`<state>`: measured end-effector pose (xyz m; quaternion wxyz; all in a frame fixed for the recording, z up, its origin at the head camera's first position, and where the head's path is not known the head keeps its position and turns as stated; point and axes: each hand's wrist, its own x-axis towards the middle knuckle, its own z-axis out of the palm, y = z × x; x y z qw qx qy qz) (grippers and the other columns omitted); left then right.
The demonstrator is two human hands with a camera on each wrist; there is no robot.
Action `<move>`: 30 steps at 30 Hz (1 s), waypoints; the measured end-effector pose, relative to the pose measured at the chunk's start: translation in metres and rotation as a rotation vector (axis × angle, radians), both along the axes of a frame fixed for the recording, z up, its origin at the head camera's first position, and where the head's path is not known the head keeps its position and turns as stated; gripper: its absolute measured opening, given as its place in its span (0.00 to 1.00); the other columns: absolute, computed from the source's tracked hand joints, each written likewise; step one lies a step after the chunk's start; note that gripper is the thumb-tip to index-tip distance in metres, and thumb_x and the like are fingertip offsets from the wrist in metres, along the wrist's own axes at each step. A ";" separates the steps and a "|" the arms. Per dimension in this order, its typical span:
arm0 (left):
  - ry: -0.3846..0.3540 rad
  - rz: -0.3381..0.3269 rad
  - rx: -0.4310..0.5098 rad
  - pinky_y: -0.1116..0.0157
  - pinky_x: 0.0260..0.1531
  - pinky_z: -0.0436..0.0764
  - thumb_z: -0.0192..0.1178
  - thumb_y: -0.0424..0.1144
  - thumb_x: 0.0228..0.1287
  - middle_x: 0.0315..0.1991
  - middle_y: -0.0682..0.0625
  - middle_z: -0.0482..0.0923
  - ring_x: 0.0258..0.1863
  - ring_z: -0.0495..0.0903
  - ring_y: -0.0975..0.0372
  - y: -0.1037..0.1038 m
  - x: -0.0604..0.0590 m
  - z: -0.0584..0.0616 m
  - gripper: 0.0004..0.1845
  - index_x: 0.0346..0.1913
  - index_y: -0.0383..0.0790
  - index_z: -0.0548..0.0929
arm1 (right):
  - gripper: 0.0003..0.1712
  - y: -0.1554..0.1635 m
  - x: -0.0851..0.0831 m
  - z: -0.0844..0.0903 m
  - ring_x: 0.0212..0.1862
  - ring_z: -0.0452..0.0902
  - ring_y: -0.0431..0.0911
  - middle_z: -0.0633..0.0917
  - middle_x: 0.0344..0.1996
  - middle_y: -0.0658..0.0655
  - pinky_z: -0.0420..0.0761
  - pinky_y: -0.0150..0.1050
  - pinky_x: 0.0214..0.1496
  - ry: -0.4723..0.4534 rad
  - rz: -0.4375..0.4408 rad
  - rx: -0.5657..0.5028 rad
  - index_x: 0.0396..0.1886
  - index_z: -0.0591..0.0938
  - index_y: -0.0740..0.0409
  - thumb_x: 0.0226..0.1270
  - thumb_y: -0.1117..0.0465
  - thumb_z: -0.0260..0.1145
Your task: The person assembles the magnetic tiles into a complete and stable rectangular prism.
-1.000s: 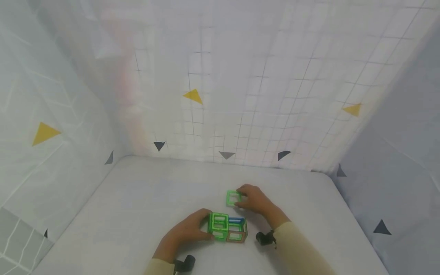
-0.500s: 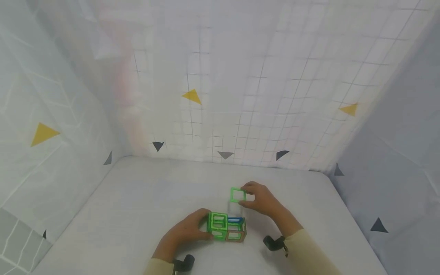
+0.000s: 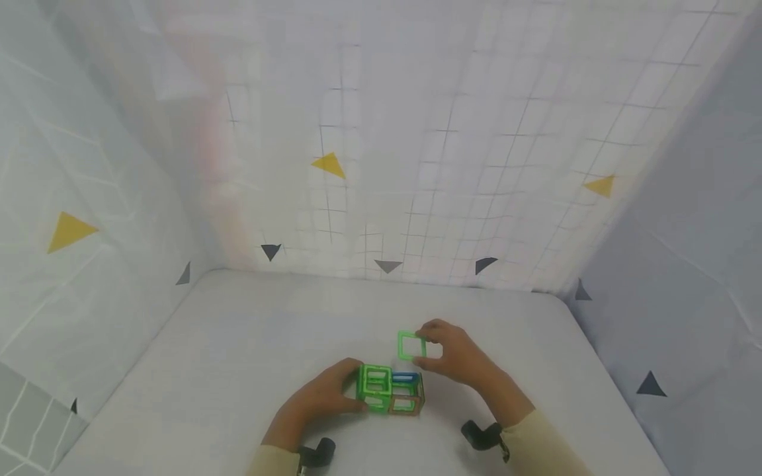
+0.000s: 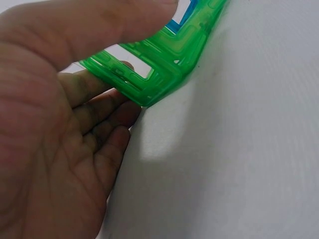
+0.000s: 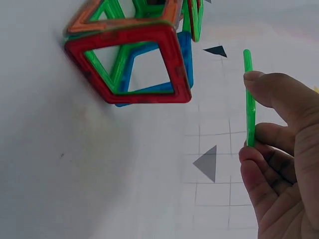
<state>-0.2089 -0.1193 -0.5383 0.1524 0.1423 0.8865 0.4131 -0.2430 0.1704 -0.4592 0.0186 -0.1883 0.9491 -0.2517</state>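
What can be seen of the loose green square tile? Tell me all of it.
The green square tile is an open frame of translucent plastic, thin when seen edge-on from the right wrist. The right hand pinches one side between thumb and fingers, holding it upright in the air, apart from the tile structure on the white table.

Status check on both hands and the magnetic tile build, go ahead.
Left hand grips the multicoloured magnetic tile structure on the white table. Right hand pinches a loose green square tile, held apart. Nothing between.
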 end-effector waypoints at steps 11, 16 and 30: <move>0.007 -0.006 -0.006 0.44 0.73 0.61 0.77 0.56 0.41 0.70 0.51 0.70 0.74 0.63 0.51 0.000 -0.001 0.000 0.44 0.65 0.49 0.74 | 0.29 0.001 0.018 -0.004 0.60 0.77 0.50 0.82 0.55 0.49 0.80 0.52 0.63 -0.005 0.038 0.007 0.56 0.84 0.49 0.55 0.45 0.77; 0.011 -0.015 -0.012 0.45 0.73 0.61 0.77 0.56 0.42 0.70 0.51 0.70 0.74 0.62 0.51 0.000 -0.002 -0.001 0.44 0.65 0.49 0.74 | 0.30 0.001 0.026 -0.008 0.60 0.77 0.50 0.81 0.55 0.49 0.81 0.52 0.62 -0.006 0.054 0.011 0.56 0.84 0.50 0.55 0.44 0.77; 0.005 -0.016 0.002 0.44 0.74 0.61 0.77 0.55 0.43 0.70 0.52 0.70 0.74 0.62 0.51 0.000 -0.001 0.002 0.43 0.65 0.50 0.74 | 0.31 0.000 0.032 -0.021 0.58 0.78 0.49 0.82 0.54 0.49 0.81 0.52 0.62 -0.053 0.122 0.010 0.54 0.85 0.50 0.54 0.41 0.76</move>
